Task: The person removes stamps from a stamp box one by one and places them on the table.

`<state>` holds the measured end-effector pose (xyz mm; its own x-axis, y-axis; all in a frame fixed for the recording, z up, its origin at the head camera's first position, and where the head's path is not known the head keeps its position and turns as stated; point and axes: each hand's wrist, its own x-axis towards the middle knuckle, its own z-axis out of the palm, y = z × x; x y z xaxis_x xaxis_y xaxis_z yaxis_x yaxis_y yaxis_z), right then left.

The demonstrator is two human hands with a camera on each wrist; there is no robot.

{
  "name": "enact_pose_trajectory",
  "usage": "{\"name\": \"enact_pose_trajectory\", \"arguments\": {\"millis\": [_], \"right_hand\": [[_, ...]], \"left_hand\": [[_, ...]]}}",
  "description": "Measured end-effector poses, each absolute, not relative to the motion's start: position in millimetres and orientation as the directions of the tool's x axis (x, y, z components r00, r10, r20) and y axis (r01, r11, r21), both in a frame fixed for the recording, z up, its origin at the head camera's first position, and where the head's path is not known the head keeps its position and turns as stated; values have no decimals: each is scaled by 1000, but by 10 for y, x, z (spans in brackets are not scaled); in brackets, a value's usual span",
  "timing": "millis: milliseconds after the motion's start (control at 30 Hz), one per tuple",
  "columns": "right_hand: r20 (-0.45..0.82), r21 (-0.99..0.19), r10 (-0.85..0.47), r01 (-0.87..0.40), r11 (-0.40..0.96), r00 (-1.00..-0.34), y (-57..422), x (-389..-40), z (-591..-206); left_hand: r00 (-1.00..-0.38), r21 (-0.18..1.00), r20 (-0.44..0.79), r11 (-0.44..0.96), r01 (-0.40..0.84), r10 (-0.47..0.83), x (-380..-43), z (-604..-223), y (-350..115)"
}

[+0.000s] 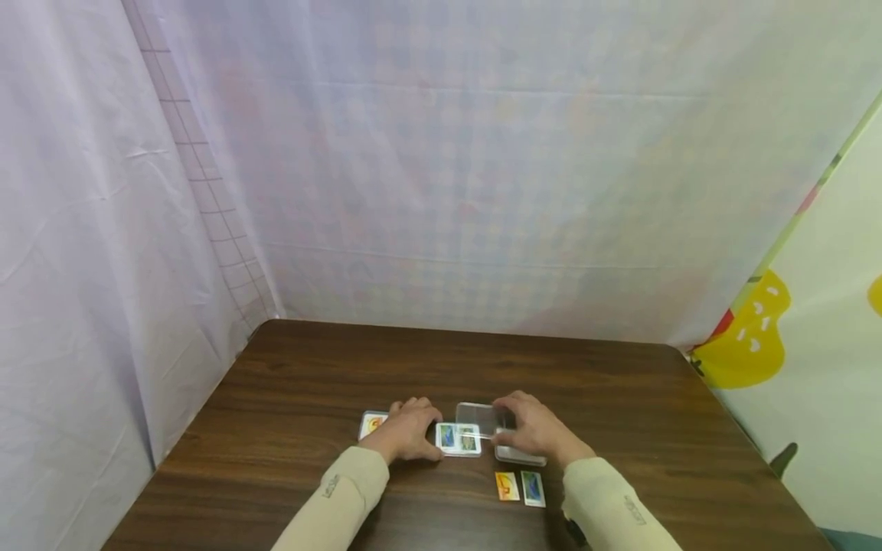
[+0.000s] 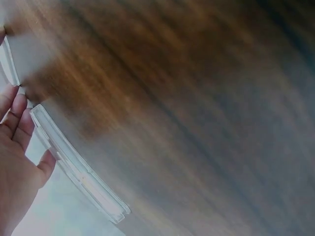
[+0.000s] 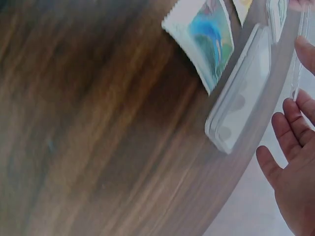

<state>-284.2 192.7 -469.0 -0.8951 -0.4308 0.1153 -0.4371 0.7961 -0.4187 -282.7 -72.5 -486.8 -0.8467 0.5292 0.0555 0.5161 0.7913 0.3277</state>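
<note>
Two stamps show side by side in a small clear plastic case [image 1: 458, 451]. My left hand [image 1: 408, 432] holds this case at its left end, thumb at the front edge and fingers at the back. In my right hand [image 1: 532, 425] is a transparent lid [image 1: 475, 419], pinched by its right end and hovering above and behind the case. The right wrist view shows the lid [image 3: 297, 69] between thumb and fingertips. A second case, white inside [image 1: 520, 457], lies below the right hand. Near the left little finger lies a third case [image 2: 78, 164].
Two loose stamps lie in front on the brown table [image 1: 310, 383], one orange [image 1: 507, 487] and one blue-green [image 1: 533, 488]. The third case shows an orange stamp [image 1: 374, 423] left of my left hand. Pale curtains [image 1: 441, 191] hang behind the table.
</note>
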Motion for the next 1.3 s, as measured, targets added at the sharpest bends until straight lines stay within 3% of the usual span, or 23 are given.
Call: {"name": "enact_pose_trajectory", "arguments": {"millis": [800,1300], "right_hand": [[150,-398,-421,-444,803,-895,2031,-3136,-4631],[97,-382,-376,-384,841,-921,2048,-3273,-4764]], "left_hand": [[-835,317,67,782,536,545,-2816,-4882,-738],[-839,325,54,785,527,541,-2748,-4831,-708]]}}
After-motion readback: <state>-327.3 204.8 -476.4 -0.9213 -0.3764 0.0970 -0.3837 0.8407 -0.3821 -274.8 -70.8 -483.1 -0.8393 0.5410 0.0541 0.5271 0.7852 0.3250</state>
